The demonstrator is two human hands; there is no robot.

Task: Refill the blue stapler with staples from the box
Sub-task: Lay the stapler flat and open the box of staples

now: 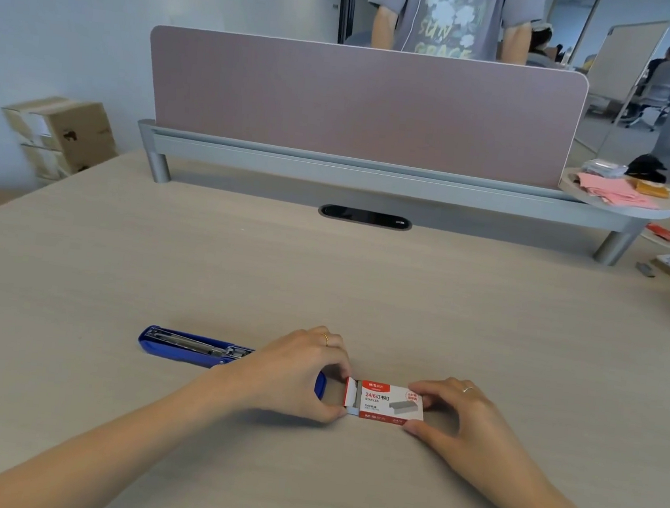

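A small red and white staple box (386, 402) lies flat on the wooden desk (322, 277) near me. My right hand (459, 416) grips its right end between thumb and fingers. My left hand (299, 378) pinches the left end, where the red flap stands open and the inner tray edge shows. The blue stapler (191, 348) lies to the left, hinged open with its metal staple channel facing up. My left hand and wrist cover its right part.
A pink divider panel (363, 103) on a grey rail crosses the far desk, and a person stands behind it. A round shelf (619, 207) with pink papers, cables and small items fills the right side. Cardboard boxes (62, 134) stand at the left.
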